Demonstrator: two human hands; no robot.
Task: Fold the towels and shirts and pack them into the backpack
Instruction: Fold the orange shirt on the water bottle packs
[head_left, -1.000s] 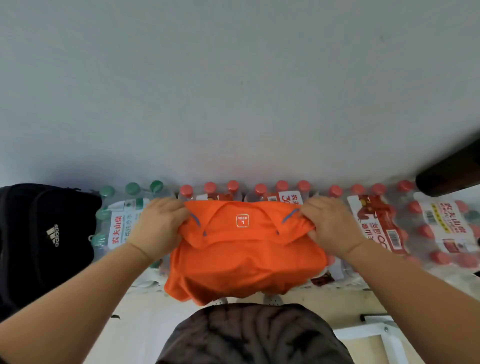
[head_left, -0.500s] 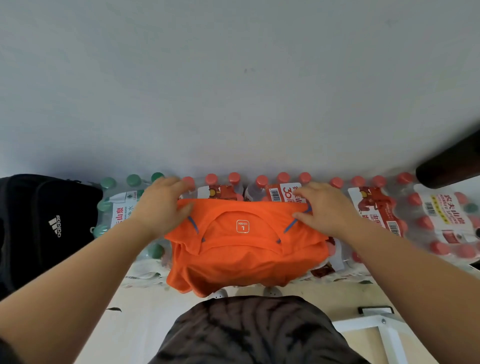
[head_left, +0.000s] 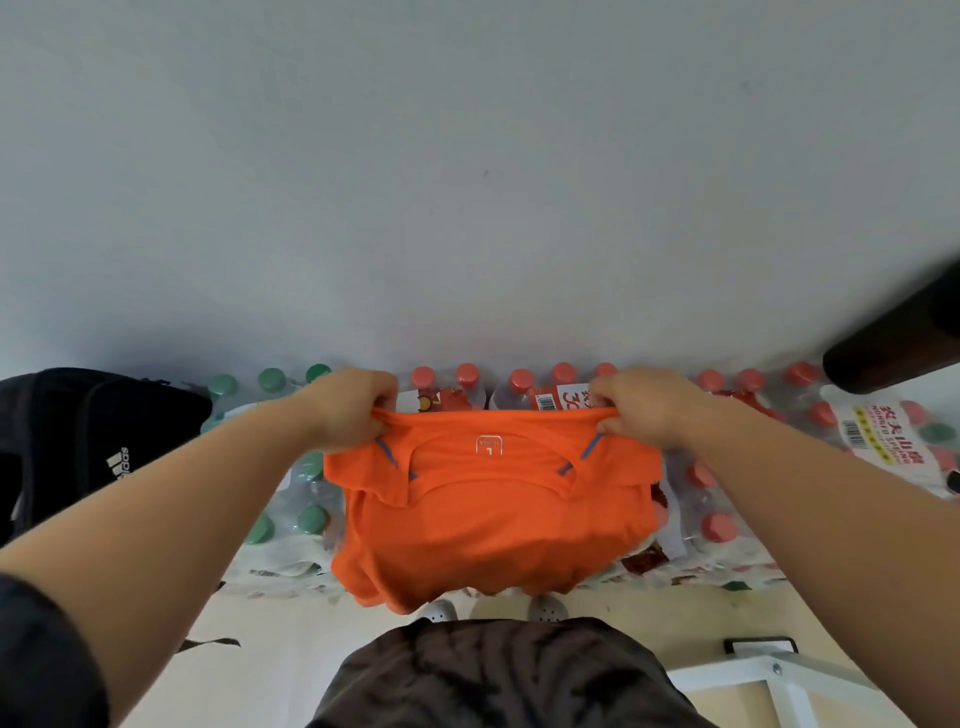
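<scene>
A pale wall (head_left: 467, 182) closes off the far side. At its foot, green-capped bottle packs (head_left: 270, 382) on the left and red-capped bottle packs (head_left: 719, 525) on the right fill the whole strip. A black backpack (head_left: 78, 441) sits just beside the green caps at far left. A dark round bar (head_left: 893, 343) juts in from the right above the red caps. An orange shirt (head_left: 493, 519), gripped by the left hand (head_left: 348, 410) and right hand (head_left: 649, 410), hangs across the middle. Bare floor (head_left: 270, 649) lies open at lower left; a white metal frame (head_left: 779, 675) occupies the lower right.
</scene>
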